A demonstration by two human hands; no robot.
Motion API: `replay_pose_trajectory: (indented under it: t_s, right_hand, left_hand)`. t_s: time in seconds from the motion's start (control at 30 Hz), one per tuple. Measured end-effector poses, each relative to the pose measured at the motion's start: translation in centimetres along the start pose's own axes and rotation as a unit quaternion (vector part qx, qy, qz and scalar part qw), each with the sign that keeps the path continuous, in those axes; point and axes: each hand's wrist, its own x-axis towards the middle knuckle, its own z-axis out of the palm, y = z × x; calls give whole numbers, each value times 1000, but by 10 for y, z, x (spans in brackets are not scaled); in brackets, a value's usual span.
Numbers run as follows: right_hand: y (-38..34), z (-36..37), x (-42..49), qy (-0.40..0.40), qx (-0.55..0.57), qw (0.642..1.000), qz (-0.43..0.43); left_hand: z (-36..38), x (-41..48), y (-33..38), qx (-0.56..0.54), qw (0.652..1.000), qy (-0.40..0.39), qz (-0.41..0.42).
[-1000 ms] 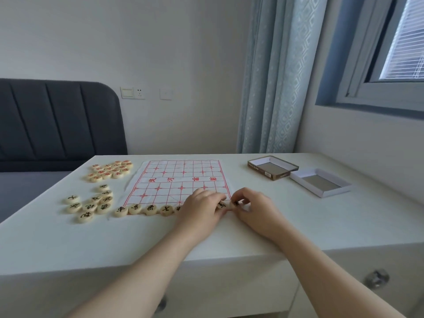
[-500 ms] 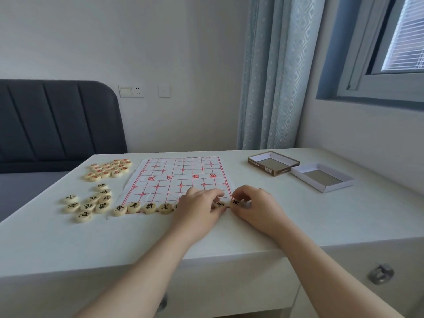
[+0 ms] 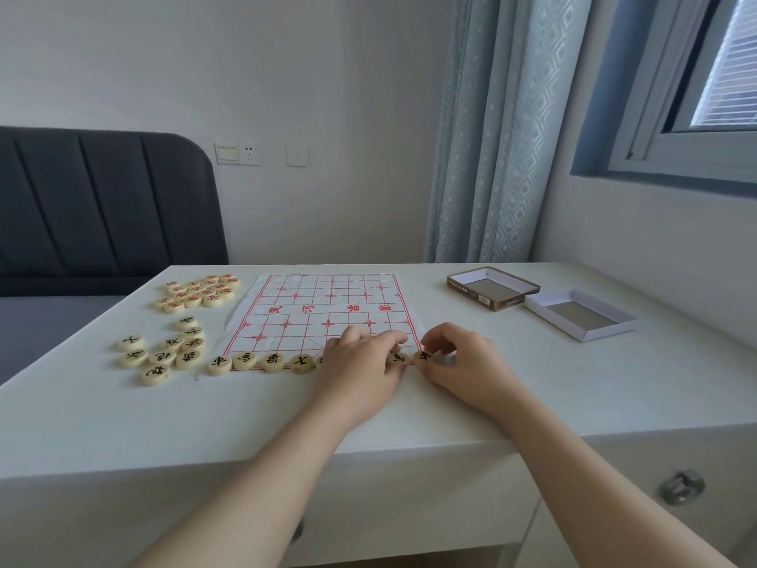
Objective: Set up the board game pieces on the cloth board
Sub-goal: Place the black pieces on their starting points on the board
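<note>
Table point(image 3: 532, 387): smooth matt white, looks laminate. Board point(image 3: 327, 309): thin white cloth w/ red print, slightly creased. Pieces point(image 3: 217, 364): pale wood discs, light sheen, black or red chars. Boxes point(image 3: 491, 293): cardboard, matt. Drawer knob point(image 3: 681, 485): shiny metal.

Head camera looks forward, down over table point(image 3: 573, 403)

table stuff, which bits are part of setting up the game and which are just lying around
Part of the job:
cloth board
black-marked pieces
red-marked pieces
near row of pieces

Lying about:
brown box tray
white box tray
</note>
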Motion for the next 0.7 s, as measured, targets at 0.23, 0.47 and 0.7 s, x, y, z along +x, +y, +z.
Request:
replay_pose_trajectory:
  t_s: [0.23, 0.47, 0.7]
  right_hand:
    - [-9, -5, -4, 34, -3, 999, 4]
    - [-47, 19, -3, 32, 31, 999, -23]
    - [-104, 59, 9, -12, 46, 996, -74]
  left_hand:
    - [-2, 0, -24, -20, 996, 88, 7]
    - [-36, -22, -73, -37, 984, 170, -43]
    - [-68, -37, -125, -15, 976, 206, -68]
